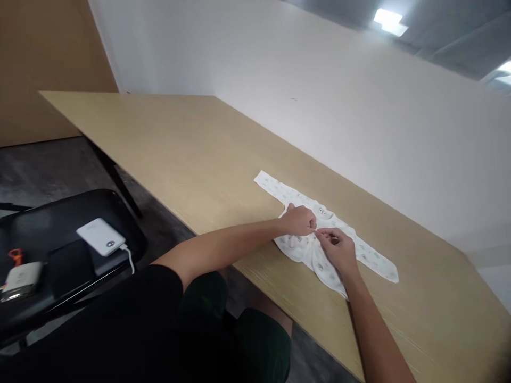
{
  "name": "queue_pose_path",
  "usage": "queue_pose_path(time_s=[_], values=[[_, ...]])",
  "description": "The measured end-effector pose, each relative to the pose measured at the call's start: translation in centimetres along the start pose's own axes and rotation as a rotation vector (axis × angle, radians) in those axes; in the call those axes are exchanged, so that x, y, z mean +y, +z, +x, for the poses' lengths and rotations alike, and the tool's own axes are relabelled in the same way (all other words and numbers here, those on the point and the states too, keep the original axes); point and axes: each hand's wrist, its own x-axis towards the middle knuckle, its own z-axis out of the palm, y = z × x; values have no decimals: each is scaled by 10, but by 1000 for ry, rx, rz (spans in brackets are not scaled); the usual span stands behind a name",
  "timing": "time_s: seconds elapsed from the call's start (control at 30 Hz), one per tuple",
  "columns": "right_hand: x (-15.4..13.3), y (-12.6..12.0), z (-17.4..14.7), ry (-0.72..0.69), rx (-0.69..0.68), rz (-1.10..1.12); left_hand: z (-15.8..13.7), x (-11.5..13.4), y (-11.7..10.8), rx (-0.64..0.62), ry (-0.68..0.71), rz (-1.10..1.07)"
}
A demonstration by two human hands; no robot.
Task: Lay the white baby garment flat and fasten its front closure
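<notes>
A small white baby shirt (375, 259) with a faint print lies spread on the table, its two long sleeves stretched out to either side. Over its middle front, my left hand (298, 220) is closed, fingertips pinching the cloth near the front opening. My right hand (338, 247) meets it there from the right, thumb and finger pinched on the same part of the shirt. The two hands almost touch. Whatever small fastening may lie between the fingertips is hidden. Below the hands, the lower front edges of the shirt fall apart.
The wooden table (159, 143) runs along a white wall (255, 64). To the left stands a black chair (67, 213) carrying a white power bank (101, 236) with a cable (130, 258), and a small pale device (23, 279) with an orange strap (16, 257).
</notes>
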Motion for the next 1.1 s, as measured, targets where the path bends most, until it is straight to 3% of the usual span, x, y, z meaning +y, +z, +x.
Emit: queue_pose_path(time_s=[0.3,0.5,0.67,0.9,1.1], values=[[-4,0,1,-23,-48,-41,1,-2,2,-5,21,25],[-11,0,-1,47,45,-80,1,-4,1,-16,36,30],[-15,0,0,-2,41,-134,3,-5,1,-30,41,12],[-13,2,1,77,63,-134,3,-4,1,-36,46,3],[-10,2,0,51,61,-76,1,-2,-2,-20,50,-4]])
